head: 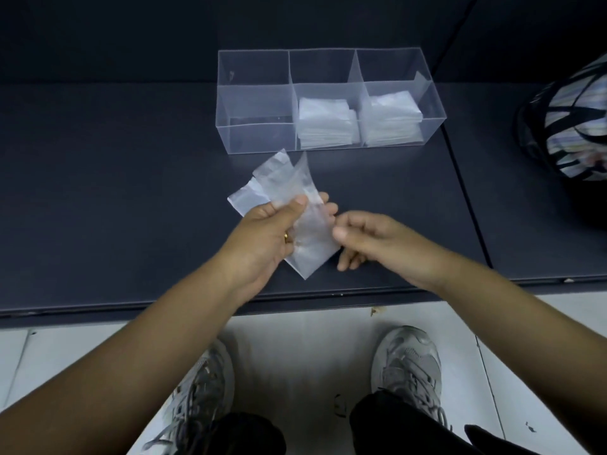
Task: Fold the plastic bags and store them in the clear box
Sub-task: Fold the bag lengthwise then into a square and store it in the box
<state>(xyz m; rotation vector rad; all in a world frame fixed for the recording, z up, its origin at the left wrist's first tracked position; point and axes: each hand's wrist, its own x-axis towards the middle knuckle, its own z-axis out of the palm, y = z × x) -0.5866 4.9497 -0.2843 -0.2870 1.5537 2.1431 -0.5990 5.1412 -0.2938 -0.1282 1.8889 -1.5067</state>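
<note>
The left thumb [297,202] presses down on a small fanned bunch of translucent plastic bags [282,182], with the fingertips curled up behind them, so the left hand [266,231] pinches the bunch near its middle. A gold ring [286,238] shows on one of its fingers. The bags stick out above and below the grip, lifted off the surface and tilted toward the left.

The right hand [368,238] is at the right edge of the bunch, its thumb and forefinger bent toward each other and the other fingers loosely curled below. Whether it nips the plastic or only touches it cannot be told.

The hands are above the middle of the dark table [131,192], between its front edge and a clear box [256,136] that stands toward the back edge. The box has three compartments in a row. The middle one holds a stack of folded bags [325,123], and the right one holds a second stack [387,116].

A black mesh basket [571,126] stands at the table's right edge. Below the front edge, two grey sneakers [410,362] stand on a pale floor.
</note>
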